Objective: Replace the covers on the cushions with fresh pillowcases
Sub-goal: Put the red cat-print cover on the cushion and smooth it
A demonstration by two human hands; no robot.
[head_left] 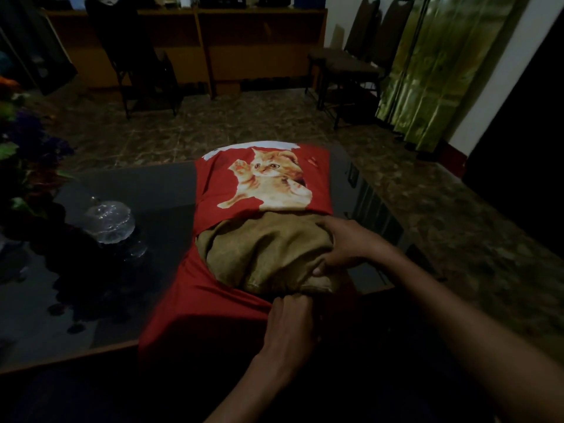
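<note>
Red kitten pillowcase (262, 184) half-covers the tan cushion (268, 251); right hand (345, 245) grips cushion, left hand (290, 325) pinches the pillowcase's open edge.

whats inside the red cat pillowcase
A tan cushion, its near half sticking out of the red pillowcase; its far half is covered by the fabric.

Cushion (268, 254) in pillowcase (213, 319) on table (128, 190)

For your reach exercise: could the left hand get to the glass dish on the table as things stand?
Probably yes. The left hand pinches the red pillowcase at the near edge, so it must let go first. Between it and the glass dish lies only dark table top, with nothing standing in the way.
</note>
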